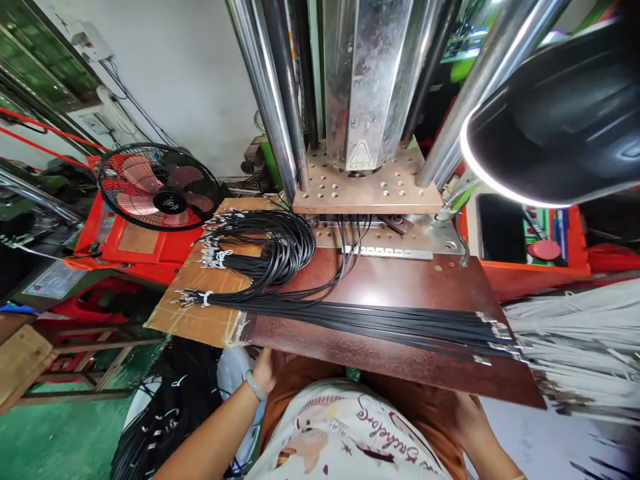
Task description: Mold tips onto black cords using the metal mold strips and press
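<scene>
- Press [373, 87], metal, behind the work surface; its lower plates face the sitter, likely for easy reach.
- Tabletop [400, 370], reddish brown, glossy, fixed before the press; apparently there to carry the cords' length.
- Black cords [380, 325], lying on the tabletop between the press and the person; one batch runs straight to the right, presumably against tangling, while others loop at the left, probably to save room. A few strands reach up to the press.
- Lamp [550, 127], black hood, lit rim, hung at upper right, seemingly to light the work.
- Cardboard sheet [193, 320], taped under the bunched left ends, perhaps as padding.
- Fan [160, 187], left, turned toward the seat, likely for cooling.
- Left hand [267, 370], at the tabletop's near edge, fingers hidden; grip cannot be told.
- Right hand [466, 419], low beside the lap, blurred and partly covered; grip likewise cannot be told.
- Metal strip [387, 253], flat, notched, before the press.
- White ties [205, 298], cinching bunches, evidently to keep counts together.
- Metal ends [500, 331], small, silvery, tipping slim, dark, smooth-looking strands; right-hand tips slightly staggered.
</scene>
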`<control>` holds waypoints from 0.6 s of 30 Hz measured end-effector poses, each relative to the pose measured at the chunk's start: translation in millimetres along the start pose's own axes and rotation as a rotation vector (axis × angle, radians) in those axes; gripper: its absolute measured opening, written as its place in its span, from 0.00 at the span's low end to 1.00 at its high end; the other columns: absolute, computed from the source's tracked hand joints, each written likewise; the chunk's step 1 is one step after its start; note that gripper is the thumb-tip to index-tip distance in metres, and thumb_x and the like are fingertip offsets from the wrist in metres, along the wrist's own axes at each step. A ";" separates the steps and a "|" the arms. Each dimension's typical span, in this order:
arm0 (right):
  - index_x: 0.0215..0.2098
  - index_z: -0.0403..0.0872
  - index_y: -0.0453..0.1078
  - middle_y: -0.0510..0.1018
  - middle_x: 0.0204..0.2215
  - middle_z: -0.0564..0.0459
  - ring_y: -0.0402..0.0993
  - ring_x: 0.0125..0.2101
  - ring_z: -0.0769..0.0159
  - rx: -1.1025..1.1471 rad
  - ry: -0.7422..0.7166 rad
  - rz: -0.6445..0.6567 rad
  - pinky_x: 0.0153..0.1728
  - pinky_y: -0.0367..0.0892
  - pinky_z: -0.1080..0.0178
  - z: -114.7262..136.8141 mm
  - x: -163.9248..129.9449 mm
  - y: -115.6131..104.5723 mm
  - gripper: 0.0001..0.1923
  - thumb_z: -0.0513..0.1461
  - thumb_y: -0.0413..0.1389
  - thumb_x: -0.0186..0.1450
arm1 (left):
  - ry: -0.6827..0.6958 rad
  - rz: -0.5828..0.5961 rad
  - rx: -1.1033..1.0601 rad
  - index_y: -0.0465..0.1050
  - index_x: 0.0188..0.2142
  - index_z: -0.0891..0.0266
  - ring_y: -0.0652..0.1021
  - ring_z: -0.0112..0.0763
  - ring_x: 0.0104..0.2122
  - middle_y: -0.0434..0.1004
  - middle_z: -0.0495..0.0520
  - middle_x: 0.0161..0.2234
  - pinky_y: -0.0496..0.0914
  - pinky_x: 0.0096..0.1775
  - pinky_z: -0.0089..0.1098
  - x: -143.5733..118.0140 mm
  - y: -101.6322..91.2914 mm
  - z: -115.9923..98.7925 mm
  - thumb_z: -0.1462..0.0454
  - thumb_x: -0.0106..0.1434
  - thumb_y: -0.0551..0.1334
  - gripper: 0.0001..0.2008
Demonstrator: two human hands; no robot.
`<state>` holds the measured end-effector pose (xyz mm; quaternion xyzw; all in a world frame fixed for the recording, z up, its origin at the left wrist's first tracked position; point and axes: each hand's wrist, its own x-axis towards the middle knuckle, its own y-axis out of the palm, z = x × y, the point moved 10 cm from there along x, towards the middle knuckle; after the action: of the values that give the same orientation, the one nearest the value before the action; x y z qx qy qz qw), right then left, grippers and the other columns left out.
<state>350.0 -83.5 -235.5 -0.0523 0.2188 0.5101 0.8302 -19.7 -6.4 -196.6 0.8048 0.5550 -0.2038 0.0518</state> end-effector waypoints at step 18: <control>0.45 0.43 0.73 0.72 0.39 0.41 0.65 0.41 0.53 -1.730 -1.047 0.360 0.42 0.61 0.55 251.1 93.7 159.6 0.15 0.40 0.48 0.67 | 0.695 0.302 1.400 0.68 0.52 0.68 0.72 0.45 0.50 0.71 0.63 0.51 0.70 0.51 0.43 42.0 116.9 -225.2 0.62 0.69 0.54 0.16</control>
<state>325.0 147.2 -27.1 -0.3701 -0.6088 0.5689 0.4108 160.7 55.6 -24.2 0.7343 0.1673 -0.2333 -0.6152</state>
